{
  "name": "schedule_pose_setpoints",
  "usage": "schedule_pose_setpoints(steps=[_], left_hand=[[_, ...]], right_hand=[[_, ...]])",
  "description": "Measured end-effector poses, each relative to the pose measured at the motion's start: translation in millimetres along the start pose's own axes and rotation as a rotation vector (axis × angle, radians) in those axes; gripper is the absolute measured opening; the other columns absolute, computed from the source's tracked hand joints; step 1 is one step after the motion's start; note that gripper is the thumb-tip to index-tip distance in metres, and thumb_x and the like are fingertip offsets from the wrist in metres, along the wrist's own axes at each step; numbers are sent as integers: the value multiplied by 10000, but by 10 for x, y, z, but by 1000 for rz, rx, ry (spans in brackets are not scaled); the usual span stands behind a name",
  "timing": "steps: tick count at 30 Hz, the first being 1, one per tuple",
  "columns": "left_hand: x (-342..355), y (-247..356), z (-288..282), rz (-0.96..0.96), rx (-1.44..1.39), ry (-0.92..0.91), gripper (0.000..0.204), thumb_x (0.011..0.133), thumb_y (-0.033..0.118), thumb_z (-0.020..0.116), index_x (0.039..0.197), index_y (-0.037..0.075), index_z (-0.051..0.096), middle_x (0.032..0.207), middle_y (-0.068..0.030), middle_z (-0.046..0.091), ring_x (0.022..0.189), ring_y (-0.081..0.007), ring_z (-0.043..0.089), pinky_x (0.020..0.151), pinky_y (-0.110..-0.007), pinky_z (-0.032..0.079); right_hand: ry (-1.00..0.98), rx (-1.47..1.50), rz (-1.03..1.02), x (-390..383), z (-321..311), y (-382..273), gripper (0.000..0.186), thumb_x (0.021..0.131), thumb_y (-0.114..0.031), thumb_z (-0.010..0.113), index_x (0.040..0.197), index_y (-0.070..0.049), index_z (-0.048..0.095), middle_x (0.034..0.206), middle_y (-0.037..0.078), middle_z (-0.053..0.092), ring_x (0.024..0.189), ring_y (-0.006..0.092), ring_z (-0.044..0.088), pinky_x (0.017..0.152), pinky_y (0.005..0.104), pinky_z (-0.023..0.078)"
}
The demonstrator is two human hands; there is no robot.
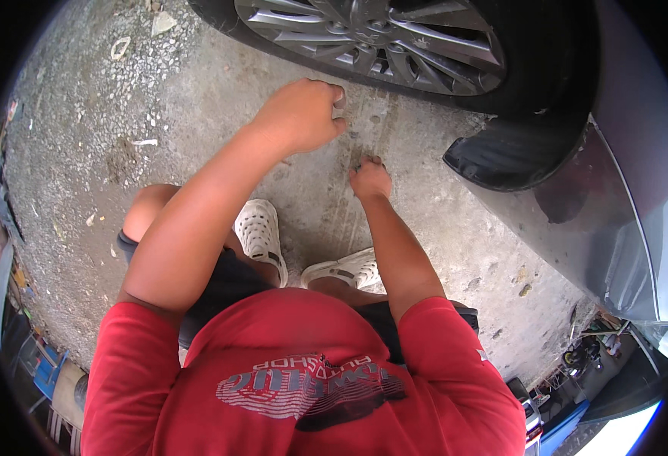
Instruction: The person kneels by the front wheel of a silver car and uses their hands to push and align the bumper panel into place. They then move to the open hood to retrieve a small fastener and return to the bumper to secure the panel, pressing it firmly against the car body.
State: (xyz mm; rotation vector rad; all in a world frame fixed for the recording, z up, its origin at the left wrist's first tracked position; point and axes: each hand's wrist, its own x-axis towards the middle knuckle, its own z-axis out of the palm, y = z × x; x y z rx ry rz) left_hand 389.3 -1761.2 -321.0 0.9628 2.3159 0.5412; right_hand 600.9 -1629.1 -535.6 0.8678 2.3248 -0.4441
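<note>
My left hand [303,114] is raised just in front of the car wheel, back of the hand up. Its fingers curl inward, with the thumb bent below them; whatever lies inside the grip is hidden. Lower and to the right, my right hand [370,178] has its fingers bunched together. A small dark spot shows at its fingertips, too small to name. Nearest to both hands is the grey multi-spoke wheel rim [334,29] with its black tire [425,97]. Neither hand visibly touches the tire.
A grey car body panel [615,228] and black mudguard [512,156] stand at the right. My feet, in white perforated clogs [258,232], rest on stained concrete [455,235]. Loose gravel [132,91] lies at the left. Assorted clutter fills the lower corners, including a blue object [45,372].
</note>
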Motion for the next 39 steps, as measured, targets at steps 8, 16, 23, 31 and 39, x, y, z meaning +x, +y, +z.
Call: schedule_pose_setpoints(steps=[8, 16, 23, 31, 39], left_hand=[[43, -46, 180, 64, 13, -50, 307, 831, 185, 734, 1110, 57, 730, 1083, -204, 732, 1070, -388, 683, 944, -462, 550], [175, 224, 320, 121, -85, -239, 291, 781, 122, 771, 1062, 49, 765, 1091, -200, 737, 1095, -377, 682, 966, -440, 552], [153, 330, 423, 118, -336, -296, 293, 764, 124, 810, 1033, 14, 774, 962, -195, 758, 921, -344, 734, 865, -397, 574], [308, 362, 488, -82, -886, -438, 190, 825, 76, 803, 960, -47, 754, 885, -95, 752, 804, -155, 689, 760, -304, 545], [382, 324, 689, -143, -1052, -555, 133, 810, 29, 754, 920, -26, 703, 792, -70, 698, 733, -151, 675, 733, -255, 539]], right_hand=[[32, 503, -213, -150, -289, -21, 339, 928, -172, 716, 1243, -90, 622, 1209, 142, 672, 1017, 229, 701, 875, 360, 572], [50, 1319, -378, -705, -940, -46, 213, 960, 46, 656, 1140, -55, 607, 940, 26, 685, 800, 69, 639, 708, 245, 523], [148, 1387, -397, -883, -1177, -39, 204, 961, 68, 660, 1126, -27, 589, 991, 35, 693, 868, 83, 650, 772, 253, 546], [203, 1461, -342, -1028, -1389, 85, 172, 983, 33, 649, 1146, -13, 617, 997, 42, 716, 860, 101, 674, 772, 262, 561], [169, 1450, -442, -1152, -1443, 161, 115, 986, -8, 662, 1080, -73, 653, 918, 20, 689, 862, 108, 664, 767, 288, 563]])
